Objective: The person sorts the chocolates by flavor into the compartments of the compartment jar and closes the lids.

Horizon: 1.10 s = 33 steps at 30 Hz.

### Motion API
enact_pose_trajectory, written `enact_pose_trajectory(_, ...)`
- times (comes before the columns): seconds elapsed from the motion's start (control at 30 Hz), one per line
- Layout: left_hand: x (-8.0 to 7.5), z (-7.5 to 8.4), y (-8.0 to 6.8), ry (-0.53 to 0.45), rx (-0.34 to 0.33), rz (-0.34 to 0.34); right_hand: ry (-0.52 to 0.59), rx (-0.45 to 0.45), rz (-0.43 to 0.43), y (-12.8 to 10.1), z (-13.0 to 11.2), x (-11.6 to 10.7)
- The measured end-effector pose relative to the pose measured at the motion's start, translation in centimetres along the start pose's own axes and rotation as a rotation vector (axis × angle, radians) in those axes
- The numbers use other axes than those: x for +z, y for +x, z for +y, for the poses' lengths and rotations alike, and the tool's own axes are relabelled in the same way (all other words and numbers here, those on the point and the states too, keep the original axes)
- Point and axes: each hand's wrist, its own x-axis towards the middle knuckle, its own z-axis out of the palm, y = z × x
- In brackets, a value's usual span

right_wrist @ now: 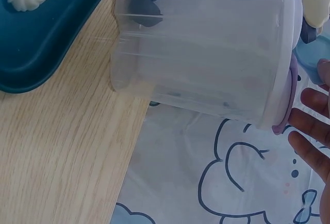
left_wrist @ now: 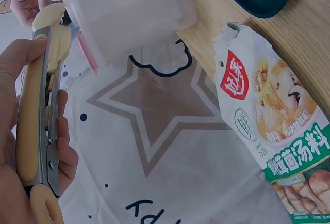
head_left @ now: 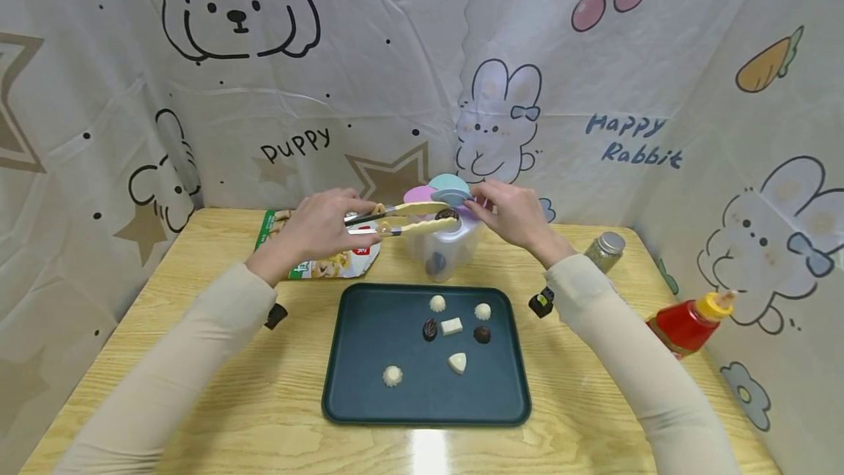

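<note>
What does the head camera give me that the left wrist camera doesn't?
Only the head view shows the dark chocolate in the tongs' tips above the clear container, the six chocolates on the tray, the ketchup bottle and the right hand at the lid.
Only the left wrist view shows the soup packet's print up close.
Both show the left hand gripping the tongs, the container and the packet.

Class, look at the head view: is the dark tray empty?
No. The tray holds seven chocolates, five white and two dark.
</note>
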Motion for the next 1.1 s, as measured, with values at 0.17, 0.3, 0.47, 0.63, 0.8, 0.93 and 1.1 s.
enact_pose_trajectory(0.17, 0.0, -0.1, -0.1, -0.001, 0.002, 0.010, -0.004, 0.005, -0.003, 0.0, 0.0, 0.1)
enact_pose_trajectory(0.3, -0.2, -0.2, -0.7, -0.019, -0.009, 0.014, -0.003, 0.000, -0.004, 0.1, -0.1, 0.1)
enact_pose_trajectory(0.47, -0.5, -0.4, -2.3, -0.025, 0.006, 0.028, 0.000, 0.001, 0.001, 0.1, -0.1, 0.1)
enact_pose_trajectory(0.63, 0.1, -0.7, -4.3, -0.011, 0.052, 0.043, 0.008, 0.007, 0.000, -0.1, 0.0, 0.2)
enact_pose_trajectory(0.8, 1.6, -1.2, -6.4, -0.005, 0.096, 0.031, 0.013, 0.007, -0.005, -0.1, 0.0, 0.1)
enact_pose_trajectory(0.93, 3.2, -1.4, -7.5, -0.001, 0.112, 0.012, 0.010, 0.009, -0.005, -0.1, 0.0, 0.1)
enact_pose_trajectory(1.1, 5.1, -1.2, -8.8, -0.025, 0.112, -0.044, 0.008, 0.004, -0.004, -0.1, 0.1, 0.2)
